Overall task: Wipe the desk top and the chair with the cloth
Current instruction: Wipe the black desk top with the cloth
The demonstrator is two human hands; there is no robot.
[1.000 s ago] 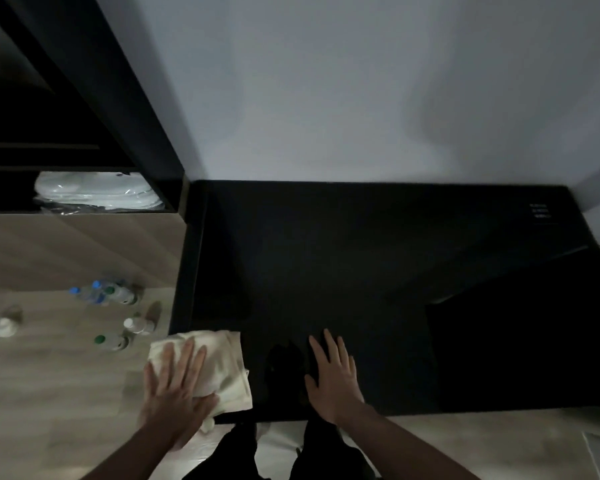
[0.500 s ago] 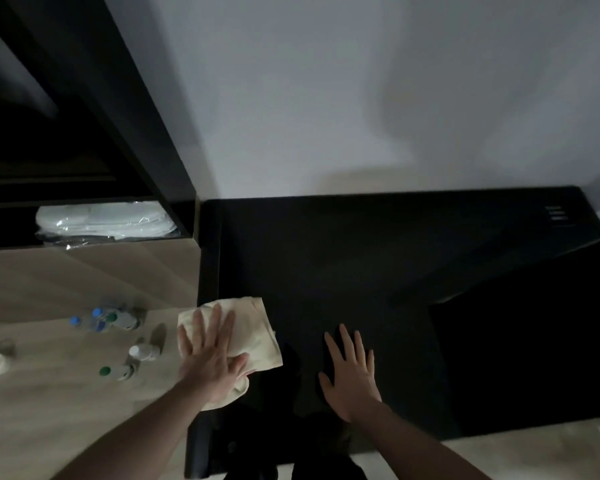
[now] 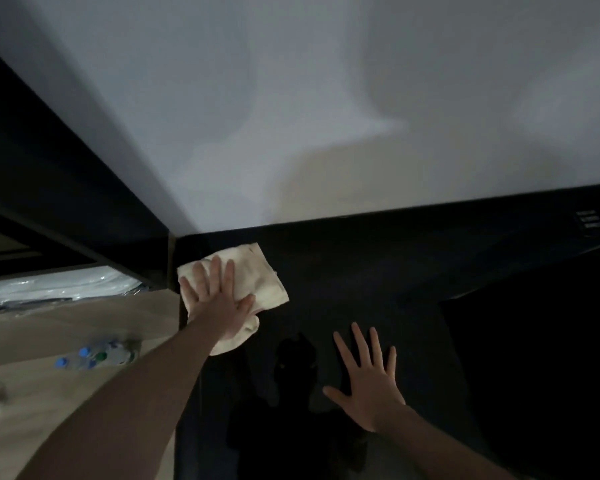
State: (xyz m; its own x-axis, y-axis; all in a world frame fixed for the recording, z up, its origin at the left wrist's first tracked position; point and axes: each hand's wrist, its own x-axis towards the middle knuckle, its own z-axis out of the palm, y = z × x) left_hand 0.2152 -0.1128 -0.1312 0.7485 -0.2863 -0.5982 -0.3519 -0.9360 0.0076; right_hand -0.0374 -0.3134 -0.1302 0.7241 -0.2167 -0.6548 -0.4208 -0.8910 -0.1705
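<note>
A cream cloth [image 3: 257,275] lies flat on the black desk top [image 3: 378,271], close to its far left corner by the wall. My left hand [image 3: 215,299] presses down on the cloth with fingers spread, arm stretched forward. My right hand [image 3: 368,379] rests palm down on the bare desk nearer to me, fingers apart, holding nothing. No chair is in view.
A dark cabinet frame [image 3: 66,188] borders the desk's left edge. Below it a shelf holds white plastic-wrapped items [image 3: 59,285]. Several small bottles [image 3: 94,355] stand on the wooden surface at left. A dark raised block [image 3: 534,358] sits at right, and a socket panel [image 3: 589,220] at far right.
My left hand has pushed the cloth from the desk's near left edge toward the far left corner. The view tilted up; my right hand stayed flat on the desk.
</note>
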